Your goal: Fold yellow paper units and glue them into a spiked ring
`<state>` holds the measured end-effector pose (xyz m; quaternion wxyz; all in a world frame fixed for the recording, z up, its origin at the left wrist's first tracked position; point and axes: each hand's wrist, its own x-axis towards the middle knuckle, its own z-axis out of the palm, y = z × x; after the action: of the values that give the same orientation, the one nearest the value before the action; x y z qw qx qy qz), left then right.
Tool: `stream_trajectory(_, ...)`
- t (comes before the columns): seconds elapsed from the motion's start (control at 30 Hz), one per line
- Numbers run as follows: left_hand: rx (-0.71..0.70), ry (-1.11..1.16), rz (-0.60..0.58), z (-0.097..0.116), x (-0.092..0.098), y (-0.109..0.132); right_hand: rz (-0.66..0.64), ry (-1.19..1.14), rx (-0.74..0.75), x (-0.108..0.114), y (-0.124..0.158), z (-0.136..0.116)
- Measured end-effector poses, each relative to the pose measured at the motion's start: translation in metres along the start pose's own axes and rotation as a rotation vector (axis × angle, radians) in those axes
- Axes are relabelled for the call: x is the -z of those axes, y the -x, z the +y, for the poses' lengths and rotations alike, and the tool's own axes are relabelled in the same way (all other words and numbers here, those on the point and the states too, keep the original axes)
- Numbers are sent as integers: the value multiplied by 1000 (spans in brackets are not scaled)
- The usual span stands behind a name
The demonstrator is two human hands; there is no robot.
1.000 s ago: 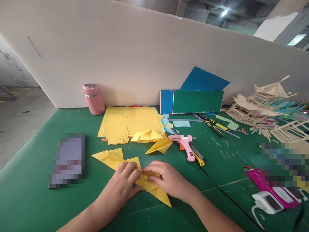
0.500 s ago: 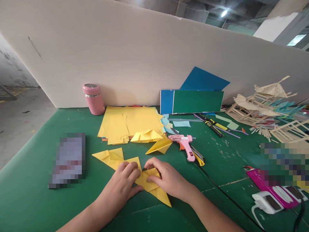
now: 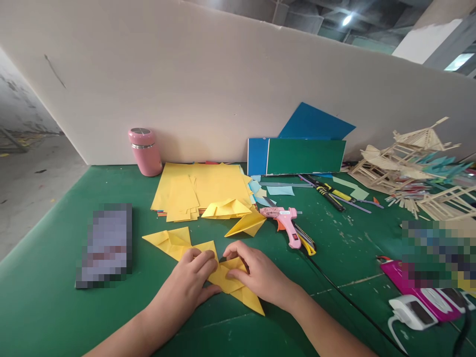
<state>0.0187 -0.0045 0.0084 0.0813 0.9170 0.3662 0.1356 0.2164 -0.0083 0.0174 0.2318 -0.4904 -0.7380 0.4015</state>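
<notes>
A folded yellow paper piece (image 3: 238,290) lies on the green table (image 3: 52,307) near the front edge. My left hand (image 3: 188,285) presses flat on its left part, fingers bent over a fold. My right hand (image 3: 260,275) pinches the paper's upper middle between thumb and fingers. Another folded yellow shape (image 3: 169,239) lies just behind my left hand, partly under the piece I hold.
A stack of yellow sheets (image 3: 203,191) with folded pieces lies behind, beside a pink flask (image 3: 144,151). A pink glue gun (image 3: 286,223) with a black cord sits right of centre. Blue and green cards (image 3: 303,154) lean on the white partition. Wooden stick models (image 3: 412,163) and a power strip (image 3: 412,310) are at right.
My right hand's fingers have drawn in and lifted a flap at the paper's upper middle. My left hand has stayed pressed in place.
</notes>
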Motion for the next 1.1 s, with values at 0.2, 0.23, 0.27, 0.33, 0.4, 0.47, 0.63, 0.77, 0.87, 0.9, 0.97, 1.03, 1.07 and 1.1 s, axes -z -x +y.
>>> stream_trajectory(0.2, 11, -4, 19, 0, -1, 1, -12, -8, 13, 2, 0, 1)
stream_trajectory(0.23, 13, 3, 32, -1, -1, 2, -11, -8, 16, 2, 0, 1)
stream_trajectory(0.27, 17, 10, 46, -2, -2, 2, -11, -8, 20, 1, 0, 1)
stream_trajectory(0.33, 18, 21, 61, -3, -3, 3, -12, -2, 28, 0, 0, 1)
stream_trajectory(0.4, 7, 33, 69, -4, -3, 2, -16, 21, 41, -1, 0, 1)
stream_trajectory(0.47, -3, 47, 76, -4, -3, 2, -10, 74, 55, 2, 0, 0)
stream_trajectory(0.63, 3, 68, 105, -2, -2, 3, 421, 291, -10, 43, 8, 9)
stream_trajectory(0.77, 31, 85, 151, -4, -4, 5, 718, 496, -292, 82, 19, 33)
stream_trajectory(0.87, 54, 50, 129, -6, -6, 5, 615, 514, -457, 90, 20, 49)
stream_trajectory(0.9, 59, 36, 119, -7, -7, 5, 569, 504, -486, 89, 18, 52)
stream_trajectory(0.97, 59, 37, 108, -7, -7, 5, 510, 502, -522, 84, 15, 54)
stream_trajectory(1.03, 58, 84, 117, -7, -7, 4, 500, 528, -548, 81, 12, 52)
stream_trajectory(1.07, 62, 116, 125, -6, -7, 5, 502, 539, -560, 81, 11, 49)
stream_trajectory(1.1, 71, 146, 132, -5, -7, 5, 504, 542, -572, 81, 11, 47)
